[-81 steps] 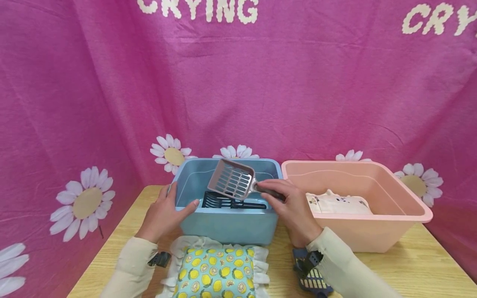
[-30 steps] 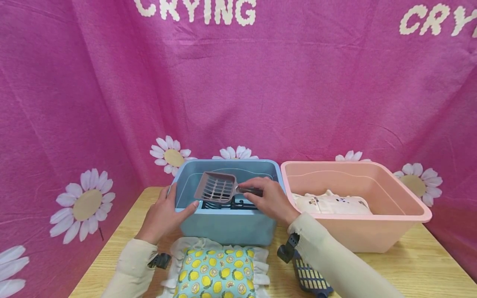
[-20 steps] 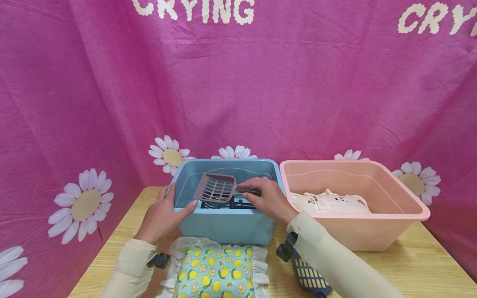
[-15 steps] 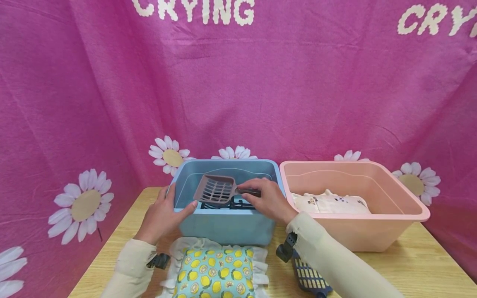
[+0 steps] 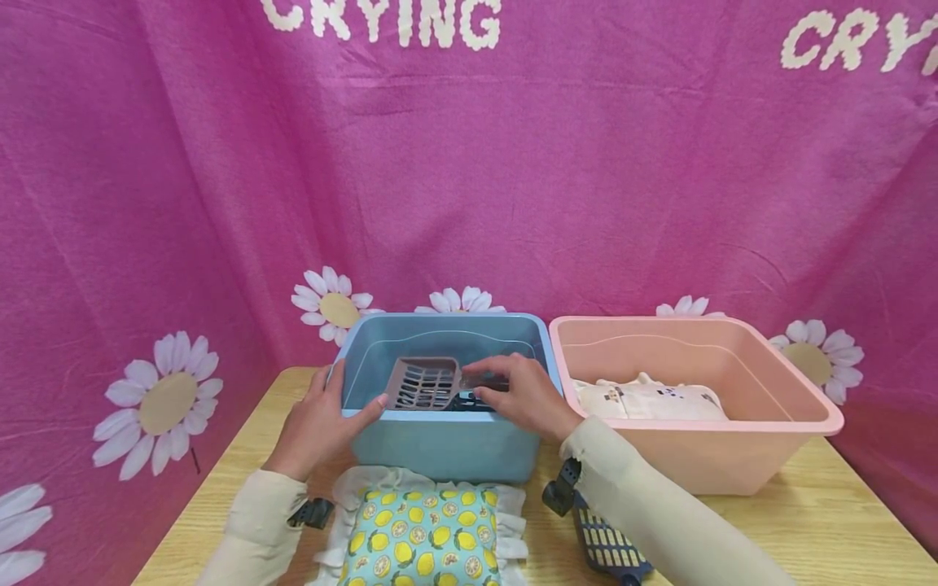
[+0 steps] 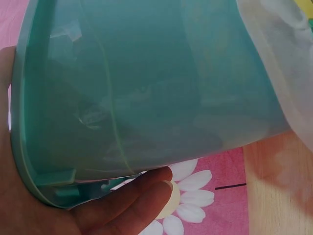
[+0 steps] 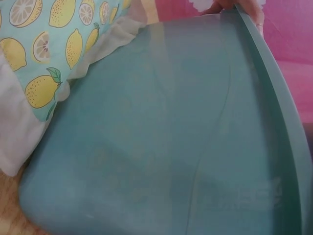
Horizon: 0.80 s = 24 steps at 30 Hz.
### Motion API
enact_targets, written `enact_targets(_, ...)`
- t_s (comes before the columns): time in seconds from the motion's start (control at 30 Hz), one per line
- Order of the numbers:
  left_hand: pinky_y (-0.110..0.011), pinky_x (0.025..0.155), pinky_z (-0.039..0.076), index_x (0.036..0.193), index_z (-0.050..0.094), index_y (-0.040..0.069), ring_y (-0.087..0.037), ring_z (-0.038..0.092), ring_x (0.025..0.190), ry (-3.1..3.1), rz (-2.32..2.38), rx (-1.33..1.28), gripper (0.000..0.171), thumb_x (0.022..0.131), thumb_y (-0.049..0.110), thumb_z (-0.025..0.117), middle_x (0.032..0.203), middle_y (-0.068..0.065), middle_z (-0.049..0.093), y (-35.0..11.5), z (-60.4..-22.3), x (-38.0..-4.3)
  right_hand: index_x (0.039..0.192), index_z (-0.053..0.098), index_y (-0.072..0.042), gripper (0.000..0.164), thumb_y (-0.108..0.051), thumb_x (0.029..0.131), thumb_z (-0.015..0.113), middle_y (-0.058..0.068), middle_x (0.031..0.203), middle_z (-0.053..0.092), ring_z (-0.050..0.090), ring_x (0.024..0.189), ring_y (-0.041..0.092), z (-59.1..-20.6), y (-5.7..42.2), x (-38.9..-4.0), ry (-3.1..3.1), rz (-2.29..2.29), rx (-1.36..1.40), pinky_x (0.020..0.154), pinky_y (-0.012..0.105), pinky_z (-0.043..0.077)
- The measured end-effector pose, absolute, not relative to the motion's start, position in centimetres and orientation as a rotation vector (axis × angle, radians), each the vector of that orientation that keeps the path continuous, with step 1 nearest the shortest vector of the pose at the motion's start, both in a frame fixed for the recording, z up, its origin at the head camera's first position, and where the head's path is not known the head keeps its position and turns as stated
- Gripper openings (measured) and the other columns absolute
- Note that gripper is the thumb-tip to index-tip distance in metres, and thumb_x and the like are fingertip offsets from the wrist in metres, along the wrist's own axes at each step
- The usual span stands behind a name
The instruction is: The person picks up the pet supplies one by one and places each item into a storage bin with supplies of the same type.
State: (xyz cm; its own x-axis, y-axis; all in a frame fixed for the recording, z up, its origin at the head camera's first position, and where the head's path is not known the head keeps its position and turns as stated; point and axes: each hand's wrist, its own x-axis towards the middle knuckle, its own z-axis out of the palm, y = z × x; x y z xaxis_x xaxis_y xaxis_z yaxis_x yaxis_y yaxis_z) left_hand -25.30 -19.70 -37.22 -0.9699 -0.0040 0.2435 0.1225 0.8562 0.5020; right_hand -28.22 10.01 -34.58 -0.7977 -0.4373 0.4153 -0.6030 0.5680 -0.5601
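In the head view, my right hand (image 5: 529,399) holds the dark handle of a brown-grey slotted litter scoop (image 5: 423,386). The scoop's head has sunk below the front rim of the blue bin (image 5: 447,416), on the left of the table. Under it, partly covered, lies a black slotted scoop (image 5: 469,404). My left hand (image 5: 315,427) grips the bin's front left corner, thumb over the front rim. From the left wrist view, the fingers (image 6: 142,200) of that hand curl along the bin's outer side. The right wrist view shows mainly the bin's outer wall (image 7: 146,122).
A pink bin (image 5: 696,426) stands right beside the blue one, with a cream printed cloth item (image 5: 659,401) inside. In front lies a lemon-print cushion (image 5: 421,533) with white ruffles. A dark blue slotted scoop (image 5: 611,547) rests under my right forearm. A magenta flowered curtain (image 5: 469,187) hangs behind.
My right hand has moved left and down with the litter scoop, from above the bin to inside it, over the black scoop. My left hand has stayed at the corner.
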Motion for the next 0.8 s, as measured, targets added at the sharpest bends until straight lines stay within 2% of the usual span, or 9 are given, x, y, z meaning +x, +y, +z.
enact_targets(0.53,-0.065,0.090,0.045,0.155,0.017,0.012,-0.046,0.049,0.121,-2.797,-0.786,-0.087,0.102,0.081,0.073,0.052,0.150,-0.017,0.028,-19.78,-37.21,-25.27,0.117,0.070,-0.015,0.031,-0.009,0.086,0.072,-0.002,0.110,0.069,0.064,0.098,0.011,-34.47,9.82,-28.03,-2.620,1.040,0.897,0.082,0.032,0.055)
enact_targets(0.8,-0.065,0.089,0.046,0.154,0.020,0.010,-0.045,0.051,0.118,-2.784,-0.778,-0.099,0.099,0.082,0.070,0.054,0.149,-0.017,0.030,-19.71,-37.12,-25.21,0.111,0.072,-0.014,0.027,-0.010,0.084,0.074,-0.001,0.097,0.067,0.061,0.086,0.010,-34.76,9.94,-28.22,-2.580,1.012,0.888,0.076,0.028,0.052)
